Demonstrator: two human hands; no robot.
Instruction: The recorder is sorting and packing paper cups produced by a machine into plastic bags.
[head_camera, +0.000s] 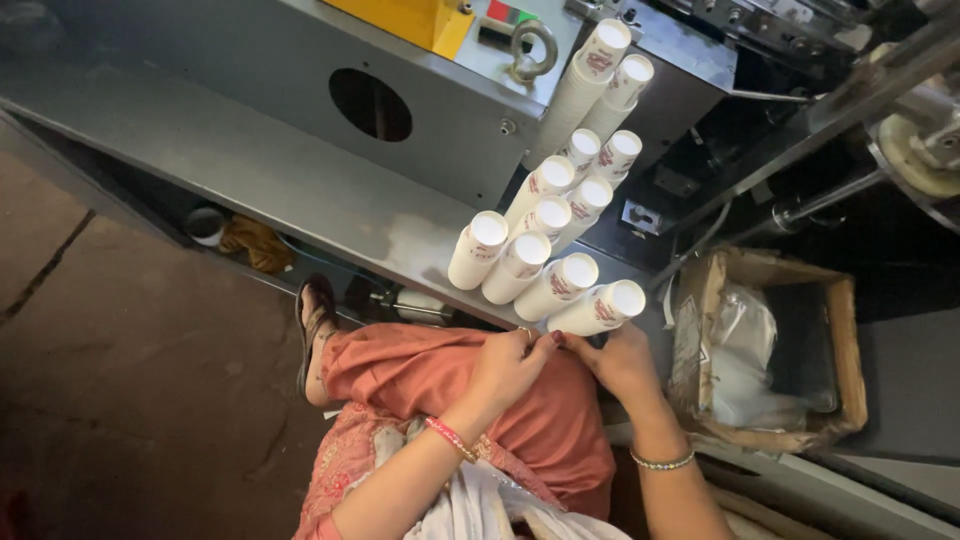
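Several stacks of white paper cups (548, 252) with red print stand on a grey metal machine ledge (300, 190) in front of me. My left hand (507, 365) and my right hand (618, 362) meet just below the nearest stack (598, 309), fingertips pinched together at its base. Whether they grip a small item or the cup's bottom is hidden by the fingers. Both wrists wear bangles. My lap in orange cloth (440, 385) lies under the hands.
A grey machine housing with a round hole (371, 104) and a yellow panel (415, 20) rises behind the ledge. A cardboard box (770, 350) holding clear plastic bags sits at right. My sandalled foot (315, 330) rests on the brown floor at left.
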